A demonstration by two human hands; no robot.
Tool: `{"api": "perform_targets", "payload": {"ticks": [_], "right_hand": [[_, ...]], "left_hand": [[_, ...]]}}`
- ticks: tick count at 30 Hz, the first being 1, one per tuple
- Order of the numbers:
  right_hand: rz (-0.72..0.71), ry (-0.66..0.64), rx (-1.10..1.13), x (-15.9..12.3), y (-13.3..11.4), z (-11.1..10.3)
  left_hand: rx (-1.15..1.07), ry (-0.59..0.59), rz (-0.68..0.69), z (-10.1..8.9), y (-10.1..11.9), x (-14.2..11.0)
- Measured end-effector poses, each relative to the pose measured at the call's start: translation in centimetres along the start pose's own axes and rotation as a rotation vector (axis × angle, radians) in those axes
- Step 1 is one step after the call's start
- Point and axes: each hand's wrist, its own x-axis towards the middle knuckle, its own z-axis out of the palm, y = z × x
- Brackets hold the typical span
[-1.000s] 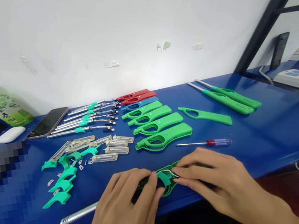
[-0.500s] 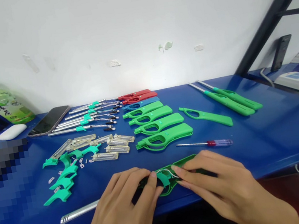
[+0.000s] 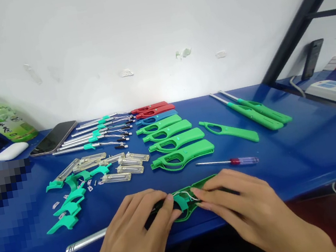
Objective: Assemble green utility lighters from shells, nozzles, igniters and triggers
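A green half-shell of a gas lighter (image 3: 187, 215) lies open side up at the table's front edge, between my hands. Inside it sit a teal trigger (image 3: 181, 202) and white wires (image 3: 185, 192). My left hand (image 3: 136, 226) is closed round the shell's left end, thumb and index finger at the trigger. From under this hand a silver metal tube (image 3: 86, 241) sticks out to the left. The fingers of my right hand (image 3: 245, 201) pinch at the shell's middle, by the wires; they cover its right part. A screwdriver (image 3: 244, 160) with a red and clear handle lies beyond.
Several green shells (image 3: 188, 152), with red and blue ones behind, lie mid-table. Left are metal tubes with wires (image 3: 75, 149), clear fuel tanks (image 3: 117, 177), teal triggers (image 3: 63, 223), a phone (image 3: 54, 137) and a bottle (image 3: 6, 121). Two lighters with tubes (image 3: 255, 115) lie right.
The whole view has shifted slightly, so things appear a little further left. Both hands keep nearly the same position on the green shell.
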Motion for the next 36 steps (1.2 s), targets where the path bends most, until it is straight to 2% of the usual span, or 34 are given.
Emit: {"api": "perform_targets", "payload": {"ticks": [6, 10, 14, 17, 26, 28, 33, 36], "right_hand": [[0.077, 0.021, 0.068, 0.9, -0.6, 0.3], [0.127, 0.027, 0.153, 1.2, -0.9, 0.5], [0.187, 0.049, 0.208, 1.3, -1.0, 0.8], [0.182, 0.079, 0.197, 1.4, -1.0, 1.0], [0.216, 0.114, 0.24, 1.9, -1.3, 0.6], [0.191, 0.151, 0.233, 1.9, -1.2, 0.5], [0.024, 0.195, 0.127, 1.4, -0.9, 0.6], [-0.006, 0.199, 0.084, 1.1, -0.8, 0.5]], "left_hand": [[0.038, 0.003, 0.015, -0.2, 0.2, 0.3], [0.044, 0.017, -0.034, 0.1, 0.6, 0.5], [0.011, 0.089, -0.036, 0.3, 0.9, 0.7], [0.004, 0.138, -0.029, 0.3, 0.9, 0.9], [0.04, 0.161, -0.028, 0.5, 0.7, 0.6], [0.033, 0.155, -0.022, 0.6, 0.7, 0.5], [0.045, 0.16, -0.021, 0.5, 0.7, 0.8], [0.038, 0.152, -0.021, 0.4, 0.7, 1.0]]}}
